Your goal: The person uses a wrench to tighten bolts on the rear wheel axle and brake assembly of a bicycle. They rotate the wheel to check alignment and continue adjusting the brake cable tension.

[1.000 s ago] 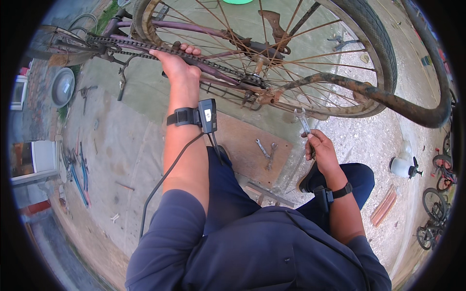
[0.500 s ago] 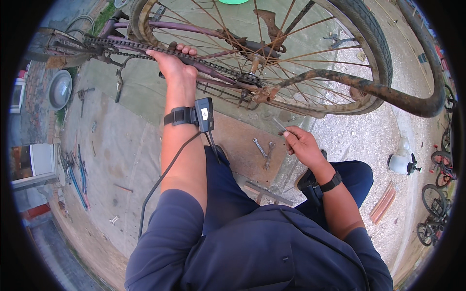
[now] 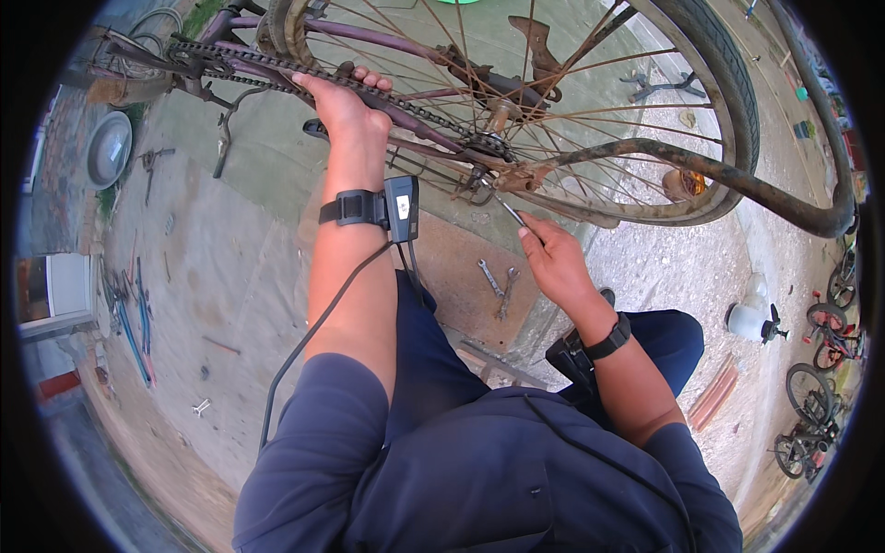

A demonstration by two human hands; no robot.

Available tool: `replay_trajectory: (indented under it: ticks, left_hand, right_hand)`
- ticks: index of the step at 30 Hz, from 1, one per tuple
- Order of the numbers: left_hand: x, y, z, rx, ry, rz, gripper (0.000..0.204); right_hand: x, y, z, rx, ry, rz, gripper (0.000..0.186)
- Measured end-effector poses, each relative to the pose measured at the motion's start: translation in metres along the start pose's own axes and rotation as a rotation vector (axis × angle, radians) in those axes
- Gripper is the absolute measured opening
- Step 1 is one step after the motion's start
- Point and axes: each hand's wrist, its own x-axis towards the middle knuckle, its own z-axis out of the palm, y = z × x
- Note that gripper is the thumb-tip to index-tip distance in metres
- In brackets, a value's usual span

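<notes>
A rusty bicycle wheel [image 3: 740, 120] with brown spokes lies across the top of the view, joined to a purplish bicycle frame [image 3: 422, 132]. My left hand [image 3: 347, 115] is closed around a frame tube beside the greasy chain [image 3: 251, 61], its fingertips showing on the far side. In my right hand [image 3: 555, 258] is a slim silver wrench [image 3: 513, 214], gripped between thumb and fingers. The wrench's far end reaches the axle area below the rear sprocket [image 3: 487, 146]. Whether it sits on a nut is too small to tell.
Two wrenches [image 3: 501, 288] lie on a brown board [image 3: 452, 249] below the wheel. A thick curved rusty tube [image 3: 737, 180] sticks out right. A metal basin [image 3: 109, 150] stands far left, a white sprayer bottle [image 3: 749, 321] right, and several parked bicycles [image 3: 811, 392] line the right edge.
My right hand has moved up and left, bringing the wrench from open space to the axle area. My left hand keeps its hold on the frame tube. The whole view has shifted slightly.
</notes>
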Motion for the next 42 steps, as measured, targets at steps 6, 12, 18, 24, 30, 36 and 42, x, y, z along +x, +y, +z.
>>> replay_trajectory:
  ticks: [6,12,18,24,30,36,42]
  left_hand:
    - [0.0,-0.002,-0.002,-0.027,-0.009,0.025,0.071]
    - [-0.002,-0.001,0.0,-0.02,0.005,0.023,0.073]
    - [-0.004,0.001,0.002,-0.02,0.018,0.033,0.074]
    - [-0.004,0.0,0.001,-0.02,0.007,0.021,0.074]
    - [-0.003,0.0,0.001,-0.015,-0.01,0.022,0.074]
    - [-0.003,0.0,0.001,-0.008,-0.001,0.028,0.074]
    - [-0.001,-0.001,0.0,-0.017,-0.009,0.019,0.075]
  right_hand:
    - [-0.002,-0.006,0.009,0.066,-0.027,0.052,0.037]
    - [-0.002,-0.022,0.011,0.102,-0.069,0.068,0.039]
    - [-0.001,-0.024,0.009,0.068,-0.045,0.118,0.039]
    - [-0.003,-0.023,0.008,0.055,-0.029,0.095,0.037]
    - [0.0,-0.003,0.013,-0.033,0.019,0.02,0.033]
    - [0.01,0.029,0.029,-0.097,0.035,0.061,0.031]
    - [0.043,0.045,0.079,-0.358,-0.02,0.1,0.032]
